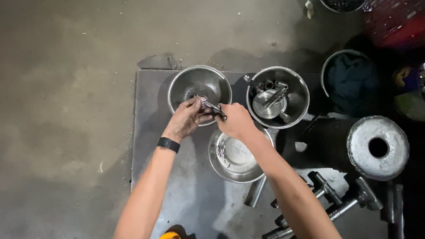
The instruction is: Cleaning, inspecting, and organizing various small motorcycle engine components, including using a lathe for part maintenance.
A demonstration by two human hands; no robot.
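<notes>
Both hands, left hand (186,118) and right hand (236,121), pinch a small dark metal rod-like part (212,107) between fingertips, held over the empty round steel bowl (200,85), likely to catch droppings.

No packages, labels, signs or screens in view; only bare metal bowls and parts on the floor plate.

Both hands (212,118) meet over the left bowl (200,85), parts bowl (278,96) right, third bowl (234,159) nearer.
</notes>
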